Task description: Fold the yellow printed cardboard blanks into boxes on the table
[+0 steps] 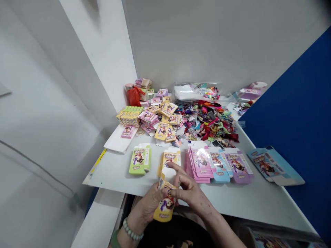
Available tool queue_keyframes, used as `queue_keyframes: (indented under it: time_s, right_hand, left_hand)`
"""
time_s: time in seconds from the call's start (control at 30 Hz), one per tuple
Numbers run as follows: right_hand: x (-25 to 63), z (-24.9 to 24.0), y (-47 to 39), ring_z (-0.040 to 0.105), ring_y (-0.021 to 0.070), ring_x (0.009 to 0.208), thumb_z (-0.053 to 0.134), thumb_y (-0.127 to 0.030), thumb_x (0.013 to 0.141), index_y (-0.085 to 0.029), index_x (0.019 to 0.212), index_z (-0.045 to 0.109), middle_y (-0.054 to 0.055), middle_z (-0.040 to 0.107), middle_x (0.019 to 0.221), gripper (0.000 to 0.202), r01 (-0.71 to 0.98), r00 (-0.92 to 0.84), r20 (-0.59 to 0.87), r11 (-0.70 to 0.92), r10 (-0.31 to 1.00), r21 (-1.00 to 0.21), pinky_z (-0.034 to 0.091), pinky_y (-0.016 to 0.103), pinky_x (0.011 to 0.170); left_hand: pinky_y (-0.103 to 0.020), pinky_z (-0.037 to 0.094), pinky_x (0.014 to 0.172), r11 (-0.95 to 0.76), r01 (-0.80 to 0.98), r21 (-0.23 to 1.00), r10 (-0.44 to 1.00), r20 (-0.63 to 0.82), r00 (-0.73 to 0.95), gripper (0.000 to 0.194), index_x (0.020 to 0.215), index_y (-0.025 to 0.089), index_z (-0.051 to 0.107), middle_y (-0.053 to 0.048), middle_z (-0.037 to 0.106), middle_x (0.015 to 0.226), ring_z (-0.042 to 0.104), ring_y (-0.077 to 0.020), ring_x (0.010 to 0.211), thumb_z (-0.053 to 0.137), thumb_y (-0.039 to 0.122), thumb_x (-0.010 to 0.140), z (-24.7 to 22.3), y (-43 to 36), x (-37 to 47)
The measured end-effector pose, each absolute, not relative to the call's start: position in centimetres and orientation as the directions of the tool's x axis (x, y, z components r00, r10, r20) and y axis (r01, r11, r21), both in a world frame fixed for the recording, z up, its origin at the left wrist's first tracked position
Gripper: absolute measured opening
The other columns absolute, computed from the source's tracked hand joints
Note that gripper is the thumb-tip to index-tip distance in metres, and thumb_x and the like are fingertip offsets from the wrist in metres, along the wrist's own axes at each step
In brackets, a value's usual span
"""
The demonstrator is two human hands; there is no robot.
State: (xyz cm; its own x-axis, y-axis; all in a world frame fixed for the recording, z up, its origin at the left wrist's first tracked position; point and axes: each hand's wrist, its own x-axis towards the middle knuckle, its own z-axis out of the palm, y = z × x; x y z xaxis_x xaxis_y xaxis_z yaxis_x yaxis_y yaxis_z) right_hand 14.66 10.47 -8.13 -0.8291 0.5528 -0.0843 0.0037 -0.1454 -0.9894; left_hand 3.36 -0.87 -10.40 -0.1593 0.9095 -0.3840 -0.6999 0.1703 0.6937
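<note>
A yellow card box (165, 210) with a cartoon print is held in front of me, over the near table edge. My left hand (148, 203) is wrapped round its left side, thumb on the front. At its top right, the thumb and curled fingers of my right hand (188, 187) grip the box near its upper flap, with the index finger raised. Just beyond my hands lie yellow flat boxes (172, 155), partly hidden by my right hand. To their right is a stack of pink boxes (201, 162), beside blue (219, 165) and purple boxes (238, 165).
Green boxes (139, 160) lie left of the yellow ones. Filled boxes (129, 117) and loose ones (168, 108) are heaped behind, next to a colourful pile of hair ties (207, 120). A large blue box (275, 165) overlaps the right table edge. A blue panel (297, 103) bounds the right.
</note>
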Motion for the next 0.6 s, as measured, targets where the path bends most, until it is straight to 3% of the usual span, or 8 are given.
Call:
queue_keyframes:
  time_s: [0.1, 0.17, 0.23, 0.3, 0.4, 0.5, 0.6]
  right_hand:
    - [14.1, -8.9, 9.8, 0.058, 0.0307, 0.128, 0.081, -0.046, 0.074, -0.025, 0.103, 0.065, 0.011, 0.051, 0.15, 0.039, -0.143, -0.746, -0.029, -0.203, 0.665, -0.969, 0.055, 0.043, 0.096]
    - [13.9, -9.7, 9.2, 0.065, 0.0264, 0.111, 0.077, -0.048, 0.078, -0.026, 0.117, 0.062, 0.01, 0.065, 0.131, 0.047, -0.143, -0.741, -0.058, -0.242, 0.668, -0.96, 0.055, 0.04, 0.092]
    - [13.9, -10.3, 8.8, 0.067, 0.022, 0.089, 0.069, -0.048, 0.085, -0.022, 0.105, 0.066, 0.006, 0.071, 0.101, 0.033, -0.059, -0.773, -0.104, -0.235, 0.625, -0.97, 0.056, 0.034, 0.08]
    - [14.1, -10.6, 8.6, 0.062, 0.0192, 0.077, 0.065, -0.047, 0.088, -0.02, 0.091, 0.066, 0.003, 0.067, 0.082, 0.027, -0.006, -0.765, -0.114, -0.183, 0.634, -0.983, 0.053, 0.031, 0.071]
    - [14.3, -10.8, 8.9, 0.061, 0.0189, 0.075, 0.063, -0.046, 0.087, -0.021, 0.093, 0.065, 0.002, 0.067, 0.083, 0.026, 0.014, -0.681, -0.099, -0.122, 0.726, -0.992, 0.052, 0.03, 0.069]
    - [14.3, -10.9, 9.3, 0.062, 0.0195, 0.073, 0.061, -0.047, 0.087, -0.022, 0.093, 0.065, 0.003, 0.068, 0.082, 0.026, 0.05, -0.66, -0.134, -0.135, 0.739, -0.99, 0.053, 0.03, 0.065]
    - [14.1, -11.1, 9.3, 0.067, 0.0197, 0.075, 0.066, -0.046, 0.085, -0.022, 0.109, 0.063, 0.004, 0.072, 0.089, 0.034, -0.026, -0.67, -0.138, -0.209, 0.729, -0.978, 0.056, 0.032, 0.068]
  left_hand:
    - [-0.03, 0.053, 0.062, 0.039, -0.711, 0.702, 0.862, -0.384, -0.332, 0.059, 0.094, 0.016, 0.071, -0.006, 0.073, 0.076, 0.067, -0.0189, 0.063, 0.092, 0.057, 0.057, -9.9, -0.3, 3.7]
    - [-0.034, 0.056, 0.069, -0.031, -0.668, 0.743, 0.795, -0.387, -0.467, 0.06, 0.101, 0.016, 0.069, -0.008, 0.076, 0.084, 0.071, -0.0235, 0.074, 0.092, 0.053, 0.06, -9.7, 0.0, 3.8]
    - [-0.037, 0.057, 0.076, -0.041, -0.597, 0.801, 0.746, -0.373, -0.551, 0.061, 0.105, 0.016, 0.068, -0.009, 0.077, 0.09, 0.072, -0.0277, 0.085, 0.09, 0.054, 0.062, -9.5, 0.1, 3.8]
    - [-0.038, 0.058, 0.079, -0.027, -0.537, 0.843, 0.741, -0.343, -0.577, 0.062, 0.107, 0.017, 0.067, -0.009, 0.077, 0.095, 0.072, -0.0289, 0.092, 0.088, 0.057, 0.064, -9.5, 0.1, 3.7]
    - [-0.035, 0.058, 0.08, -0.031, -0.51, 0.86, 0.774, -0.302, -0.556, 0.057, 0.106, 0.019, 0.066, -0.008, 0.075, 0.101, 0.071, -0.0258, 0.092, 0.085, 0.057, 0.068, -9.6, 0.0, 3.5]
    - [-0.031, 0.056, 0.079, -0.021, -0.464, 0.885, 0.744, -0.296, -0.599, 0.047, 0.102, 0.018, 0.066, -0.006, 0.074, 0.1, 0.07, -0.0213, 0.089, 0.086, 0.046, 0.07, -9.8, 0.0, 3.3]
    - [-0.03, 0.056, 0.079, -0.04, -0.391, 0.919, 0.665, -0.268, -0.697, 0.058, 0.12, 0.021, 0.061, -0.003, 0.073, 0.096, 0.069, -0.0196, 0.086, 0.085, 0.039, 0.07, -10.1, -0.1, 3.4]
